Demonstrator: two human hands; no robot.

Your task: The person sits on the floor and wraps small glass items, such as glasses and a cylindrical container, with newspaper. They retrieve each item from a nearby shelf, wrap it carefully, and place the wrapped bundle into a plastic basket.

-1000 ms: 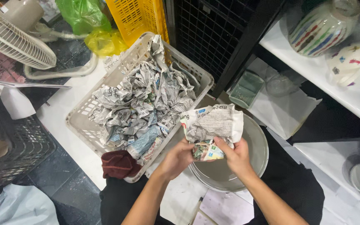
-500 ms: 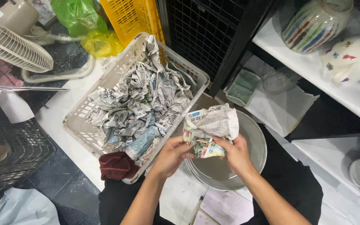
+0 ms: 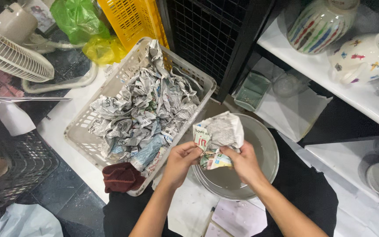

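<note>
Both hands (image 3: 211,160) hold crumpled newspaper (image 3: 218,134) over the bowl's rim (image 3: 272,147), beside the basket (image 3: 77,131).

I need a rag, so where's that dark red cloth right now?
In the head view, the red cloth lies lower left, against the near corner of the basket, left of the left hand.

Both bare forearms reach up from the near edge and converge toward the middle. The left hand (image 3: 180,159) is turned palm inward, its fingers curled and the thumb pressed forward in a pinch. The right hand (image 3: 243,163) sits just to its right, back of the hand up, fingers bent and closed in a grasp. The two hands are near each other, fingertips almost meeting.
</note>
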